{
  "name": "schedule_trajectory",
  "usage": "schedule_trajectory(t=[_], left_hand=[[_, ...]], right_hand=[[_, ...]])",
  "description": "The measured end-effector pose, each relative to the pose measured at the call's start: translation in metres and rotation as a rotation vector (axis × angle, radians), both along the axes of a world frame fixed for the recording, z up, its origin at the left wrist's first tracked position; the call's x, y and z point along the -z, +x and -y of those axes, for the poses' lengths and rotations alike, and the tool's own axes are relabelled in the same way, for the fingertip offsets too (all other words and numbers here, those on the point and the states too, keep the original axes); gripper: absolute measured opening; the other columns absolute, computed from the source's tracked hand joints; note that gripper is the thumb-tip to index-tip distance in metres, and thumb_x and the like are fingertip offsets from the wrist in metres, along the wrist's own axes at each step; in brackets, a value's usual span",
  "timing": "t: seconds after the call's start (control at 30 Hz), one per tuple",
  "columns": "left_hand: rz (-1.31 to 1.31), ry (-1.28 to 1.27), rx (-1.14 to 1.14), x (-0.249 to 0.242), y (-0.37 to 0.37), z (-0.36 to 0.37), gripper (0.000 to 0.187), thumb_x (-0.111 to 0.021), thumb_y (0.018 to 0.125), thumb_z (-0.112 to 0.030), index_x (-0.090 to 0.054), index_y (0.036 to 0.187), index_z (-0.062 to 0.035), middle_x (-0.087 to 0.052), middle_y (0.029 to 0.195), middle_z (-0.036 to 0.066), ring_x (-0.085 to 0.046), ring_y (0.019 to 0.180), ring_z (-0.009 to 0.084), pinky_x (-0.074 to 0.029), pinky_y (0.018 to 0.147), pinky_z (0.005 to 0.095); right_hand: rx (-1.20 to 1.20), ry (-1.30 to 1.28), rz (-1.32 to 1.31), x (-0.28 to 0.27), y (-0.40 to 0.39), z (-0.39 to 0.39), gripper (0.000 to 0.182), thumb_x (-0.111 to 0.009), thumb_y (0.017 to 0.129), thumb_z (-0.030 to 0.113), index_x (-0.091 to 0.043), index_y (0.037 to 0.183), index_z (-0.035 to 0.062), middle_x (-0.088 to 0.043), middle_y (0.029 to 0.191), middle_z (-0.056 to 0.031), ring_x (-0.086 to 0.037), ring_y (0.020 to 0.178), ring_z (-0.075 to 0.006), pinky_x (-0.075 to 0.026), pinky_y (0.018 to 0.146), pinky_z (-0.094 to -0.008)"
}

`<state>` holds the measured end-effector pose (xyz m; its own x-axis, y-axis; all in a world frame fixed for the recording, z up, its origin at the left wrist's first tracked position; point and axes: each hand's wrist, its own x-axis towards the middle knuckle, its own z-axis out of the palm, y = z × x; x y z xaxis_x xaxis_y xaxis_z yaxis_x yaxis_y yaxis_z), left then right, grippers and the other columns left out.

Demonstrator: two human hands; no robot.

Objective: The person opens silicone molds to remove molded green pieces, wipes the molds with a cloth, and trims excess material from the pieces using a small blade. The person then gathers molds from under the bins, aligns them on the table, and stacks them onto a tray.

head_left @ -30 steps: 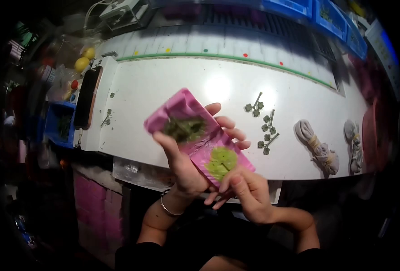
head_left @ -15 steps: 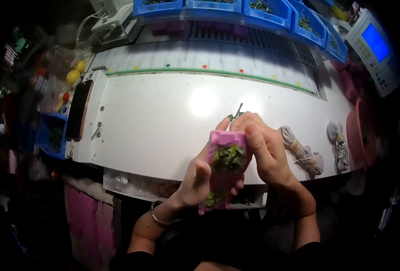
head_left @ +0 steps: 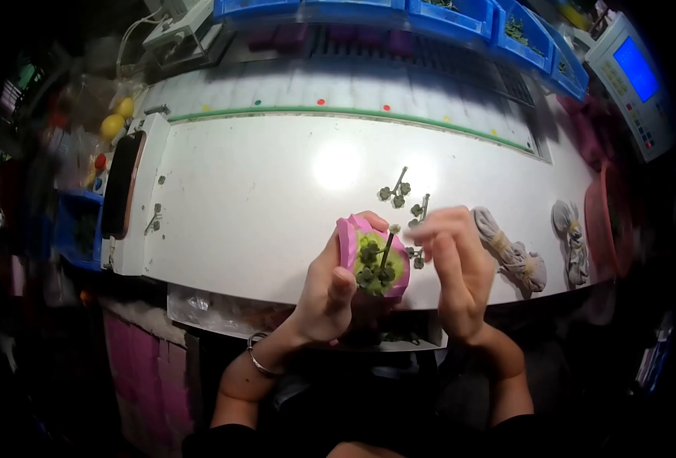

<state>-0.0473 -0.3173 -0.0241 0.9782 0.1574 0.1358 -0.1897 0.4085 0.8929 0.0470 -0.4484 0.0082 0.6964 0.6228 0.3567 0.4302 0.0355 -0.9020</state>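
Observation:
My left hand (head_left: 324,294) is wrapped around a pink rubber mould (head_left: 349,243), which is bent back in the fingers. On the mould's green face sits a dark green branched piece (head_left: 376,266) with round clusters, its short stem pointing up. My right hand (head_left: 460,267) is just right of the mould and apart from it, its fingers bent and smeared by motion. Beyond the mould a similar branched piece (head_left: 396,191) lies on the white table (head_left: 239,198). More such pieces (head_left: 416,258) lie beside the right fingertips, partly hidden.
Two tied grey cloth bundles (head_left: 510,252) (head_left: 572,237) lie at the right, beside a pink basin (head_left: 607,221). A phone (head_left: 122,183) rests on the left ledge near a small blue bin (head_left: 69,229). Blue trays (head_left: 452,21) line the back; a device with a blue screen (head_left: 634,65) stands far right.
My right hand has let go of the mould and moved off to the right. The mould is now bent back, with the branched piece showing on it. More pieces on the table are uncovered.

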Motion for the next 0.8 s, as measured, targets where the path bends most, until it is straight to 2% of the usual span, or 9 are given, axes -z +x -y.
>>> schedule_trajectory(t=[0.03,0.13,0.4,0.5,0.57,0.67,0.73,0.77,0.8], left_hand=[[-0.033,0.01,-0.033,0.004,-0.001,0.0,0.087,-0.043,0.078,-0.07,-0.03,0.123,0.0028,-0.053,0.092,0.01,-0.059,0.074,0.0134,-0.05,0.063,0.0243],[-0.011,0.019,-0.102,0.009,0.001,0.006,0.083,-0.042,0.08,-0.069,-0.033,0.121,0.0032,-0.055,0.091,0.011,-0.059,0.071,0.0129,-0.049,0.06,0.0233],[-0.068,0.117,-0.192,0.006,-0.002,0.009,0.078,-0.032,0.085,-0.067,-0.039,0.115,0.0045,-0.058,0.083,0.01,-0.058,0.066,0.0129,-0.048,0.057,0.0232],[-0.111,0.03,-0.141,0.004,-0.003,0.009,0.07,-0.028,0.09,-0.06,-0.041,0.113,0.0047,-0.058,0.082,0.01,-0.059,0.067,0.0133,-0.048,0.056,0.0232],[-0.119,-0.006,-0.162,0.005,-0.003,0.009,0.06,-0.025,0.094,-0.05,-0.041,0.113,0.0043,-0.059,0.082,0.01,-0.059,0.066,0.013,-0.048,0.056,0.0232],[-0.11,0.018,-0.162,0.002,-0.004,0.009,0.051,-0.025,0.096,-0.041,-0.042,0.112,0.0039,-0.06,0.084,0.011,-0.058,0.067,0.0125,-0.047,0.057,0.0232],[-0.094,0.07,-0.208,0.002,-0.003,0.012,0.05,-0.026,0.095,-0.04,-0.044,0.112,0.0036,-0.061,0.084,0.01,-0.057,0.068,0.012,-0.047,0.059,0.0233],[-0.076,0.125,-0.246,0.001,-0.002,0.013,0.048,-0.027,0.094,-0.038,-0.046,0.111,0.0033,-0.061,0.084,0.01,-0.056,0.069,0.0116,-0.046,0.061,0.0235],[-0.075,0.124,-0.242,0.001,-0.003,0.013,0.048,-0.027,0.094,-0.038,-0.046,0.111,0.0033,-0.061,0.084,0.01,-0.056,0.069,0.0116,-0.046,0.061,0.0235]], right_hand=[[-0.044,-0.033,0.097,-0.004,-0.003,0.005,0.016,-0.046,0.09,0.005,-0.06,0.093,-0.0006,-0.052,0.083,-0.0094,-0.05,0.072,-0.0136,-0.042,0.064,-0.0251],[-0.031,-0.026,-0.019,0.0,-0.016,0.002,0.011,-0.051,0.084,-0.004,-0.061,0.089,-0.0013,-0.052,0.083,-0.0101,-0.049,0.066,-0.0143,-0.041,0.058,-0.0238],[-0.03,-0.021,-0.1,0.005,-0.019,0.003,0.009,-0.052,0.084,-0.004,-0.059,0.088,-0.0015,-0.052,0.081,-0.0101,-0.05,0.066,-0.0153,-0.041,0.059,-0.0237],[-0.076,-0.001,-0.19,0.004,-0.019,0.005,0.009,-0.051,0.086,-0.003,-0.059,0.089,-0.0018,-0.052,0.082,-0.0103,-0.05,0.068,-0.0157,-0.041,0.061,-0.0238],[-0.105,0.007,-0.229,0.002,-0.02,0.004,0.009,-0.05,0.086,-0.002,-0.058,0.09,-0.0019,-0.052,0.082,-0.0104,-0.05,0.069,-0.016,-0.042,0.063,-0.0239],[0.018,0.055,-0.146,-0.004,-0.023,0.001,0.008,-0.053,0.084,-0.003,-0.059,0.089,-0.0021,-0.053,0.082,-0.0109,-0.05,0.069,-0.0161,-0.042,0.061,-0.025],[0.012,-0.005,0.21,-0.014,-0.027,0.004,0.011,-0.059,0.079,-0.004,-0.061,0.089,-0.0022,-0.053,0.081,-0.0116,-0.05,0.068,-0.0185,-0.042,0.058,-0.0268],[0.013,-0.008,0.209,-0.016,-0.028,0.004,0.011,-0.059,0.079,-0.004,-0.061,0.089,-0.0022,-0.053,0.081,-0.0116,-0.05,0.068,-0.0185,-0.042,0.058,-0.0268],[0.036,-0.061,0.333,-0.018,-0.031,0.001,0.014,-0.061,0.075,-0.005,-0.061,0.089,-0.0019,-0.053,0.08,-0.0119,-0.05,0.068,-0.0201,-0.041,0.056,-0.0278]])
